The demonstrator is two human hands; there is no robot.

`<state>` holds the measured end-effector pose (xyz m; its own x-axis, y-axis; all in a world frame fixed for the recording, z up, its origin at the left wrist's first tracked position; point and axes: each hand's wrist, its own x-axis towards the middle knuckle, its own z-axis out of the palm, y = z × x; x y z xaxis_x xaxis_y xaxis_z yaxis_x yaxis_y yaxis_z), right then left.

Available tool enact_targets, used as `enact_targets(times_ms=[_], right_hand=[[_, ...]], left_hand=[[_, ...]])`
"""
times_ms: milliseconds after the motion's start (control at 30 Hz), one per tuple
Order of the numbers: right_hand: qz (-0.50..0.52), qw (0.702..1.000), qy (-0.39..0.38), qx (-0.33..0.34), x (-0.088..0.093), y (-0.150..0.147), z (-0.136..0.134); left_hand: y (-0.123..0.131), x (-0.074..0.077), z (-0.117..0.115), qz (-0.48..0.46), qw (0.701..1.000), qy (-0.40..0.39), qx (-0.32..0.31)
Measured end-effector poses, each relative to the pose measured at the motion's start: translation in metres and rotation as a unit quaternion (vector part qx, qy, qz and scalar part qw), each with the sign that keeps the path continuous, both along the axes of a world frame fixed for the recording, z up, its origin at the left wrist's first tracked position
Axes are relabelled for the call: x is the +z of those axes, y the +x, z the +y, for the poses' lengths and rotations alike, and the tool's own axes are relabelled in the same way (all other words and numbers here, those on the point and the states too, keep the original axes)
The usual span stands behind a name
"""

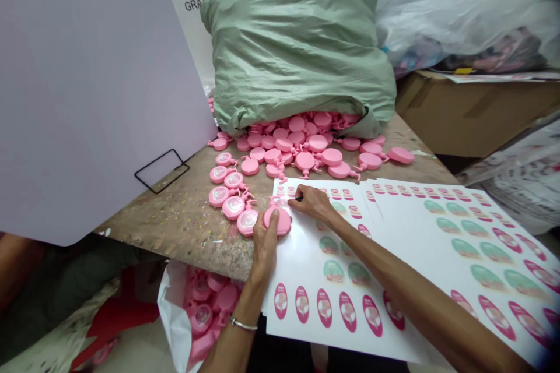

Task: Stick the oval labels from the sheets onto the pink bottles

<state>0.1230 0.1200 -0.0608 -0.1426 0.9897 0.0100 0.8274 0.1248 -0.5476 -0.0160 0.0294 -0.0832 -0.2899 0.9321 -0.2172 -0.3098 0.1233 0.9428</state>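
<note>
Left hand [265, 242] grips a flat round pink plastic piece [277, 220] at the edge of glossy white printed sheets [324, 268]

Nearest, a thin silver bangle [242, 323] circles the left wrist; that hand's grip is wide around the piece, thumb on top. At 1 o'clock from it, the right hand [312, 201] makes a narrow pinch on a small dark tip [298, 199], too small to identify, over the sheets. Farther off, at 12 o'clock, loose pink plastic pieces [284, 151] crowd the speckled brown surface [175, 227] beneath a pale green woven sack [297, 41]. A nudge could slide the unsecured sheets, while the sagging sack could spill more pieces across them
</note>
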Motion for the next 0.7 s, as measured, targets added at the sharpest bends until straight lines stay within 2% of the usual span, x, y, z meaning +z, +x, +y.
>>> enact_targets(times_ms=[200,300,400,500,700], right_hand=[[0.103,0.986,-0.130,0.036,0.015,-0.001,0.027],[0.166,0.975,-0.144,0.040,0.022,0.001,0.035],[0.232,0.965,-0.120,0.024,0.034,0.009,0.032],[0.285,0.956,-0.061,0.017,0.049,0.020,0.012],[0.275,0.954,0.044,0.110,0.070,0.027,-0.065]], left_hand=[[0.000,0.003,-0.003,0.004,1.000,0.013,0.001],[0.000,0.006,-0.007,0.008,1.000,0.024,0.001],[0.000,0.012,-0.010,-0.021,0.999,0.027,-0.005],[-0.002,0.024,-0.014,-0.091,0.995,0.015,-0.037],[0.000,0.058,-0.025,-0.194,0.973,-0.006,-0.128]])
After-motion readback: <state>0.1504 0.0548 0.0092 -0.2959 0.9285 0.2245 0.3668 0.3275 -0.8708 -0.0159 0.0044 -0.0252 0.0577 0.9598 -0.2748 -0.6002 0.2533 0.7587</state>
